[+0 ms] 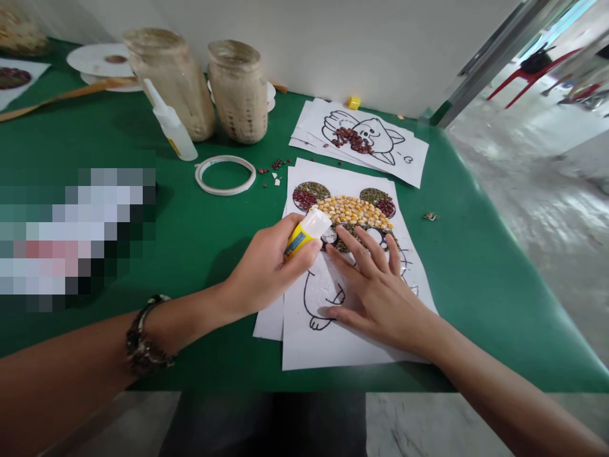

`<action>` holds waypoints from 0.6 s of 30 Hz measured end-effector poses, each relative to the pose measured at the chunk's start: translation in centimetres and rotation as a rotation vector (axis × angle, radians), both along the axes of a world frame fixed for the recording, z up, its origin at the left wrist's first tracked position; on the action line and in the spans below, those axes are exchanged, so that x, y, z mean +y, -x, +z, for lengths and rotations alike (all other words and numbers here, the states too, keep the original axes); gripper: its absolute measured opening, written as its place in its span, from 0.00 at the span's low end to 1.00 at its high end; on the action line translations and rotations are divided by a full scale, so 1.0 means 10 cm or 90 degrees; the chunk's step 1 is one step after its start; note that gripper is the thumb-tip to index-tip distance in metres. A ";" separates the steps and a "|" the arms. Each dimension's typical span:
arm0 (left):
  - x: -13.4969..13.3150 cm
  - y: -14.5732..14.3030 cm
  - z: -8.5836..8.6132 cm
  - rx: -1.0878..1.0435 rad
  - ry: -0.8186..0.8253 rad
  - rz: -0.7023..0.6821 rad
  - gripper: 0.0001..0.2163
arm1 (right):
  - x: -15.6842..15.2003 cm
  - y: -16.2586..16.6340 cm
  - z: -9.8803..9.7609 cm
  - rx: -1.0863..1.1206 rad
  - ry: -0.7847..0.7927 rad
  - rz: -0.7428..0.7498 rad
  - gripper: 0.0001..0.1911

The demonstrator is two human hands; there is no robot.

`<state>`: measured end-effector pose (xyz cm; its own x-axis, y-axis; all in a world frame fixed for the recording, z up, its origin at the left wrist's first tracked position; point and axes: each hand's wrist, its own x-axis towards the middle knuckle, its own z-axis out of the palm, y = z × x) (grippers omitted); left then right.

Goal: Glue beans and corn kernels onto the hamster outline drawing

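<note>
A printed animal drawing (309, 352) lies on another sheet in front of me. Yellow corn kernels (354, 211) fill its forehead, and red and green beans (309, 197) fill the ears. Green beans also cover a band around the eyes. My left hand (278, 263) is wrapped round a yellow and white glue bottle (301, 238), held tilted with its white end over the drawing's left eye. With fingers spread, my right hand (378, 285) rests on the drawing, fingertips by the eye band. The hand hides much of the drawing's lower face and body.
Behind stand two cloudy jars (238, 95), a white nozzle bottle (172, 127) and a tape roll (224, 175). Loose red beans (280, 164) lie near the sheets. Another drawing (409, 162) with red beans is at the back right. The green table (485, 285) ends at the right; a blurred patch covers the left.
</note>
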<state>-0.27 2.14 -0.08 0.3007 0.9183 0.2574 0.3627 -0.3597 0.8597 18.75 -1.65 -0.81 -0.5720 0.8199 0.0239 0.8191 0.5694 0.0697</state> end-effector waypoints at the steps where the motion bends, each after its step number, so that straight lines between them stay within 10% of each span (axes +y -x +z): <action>1: 0.00 0.00 0.00 0.002 -0.003 -0.002 0.06 | 0.00 0.00 0.01 0.006 0.007 0.000 0.41; 18: -0.01 0.00 0.02 0.016 0.014 -0.006 0.06 | 0.09 0.01 0.05 0.193 0.060 -0.068 0.20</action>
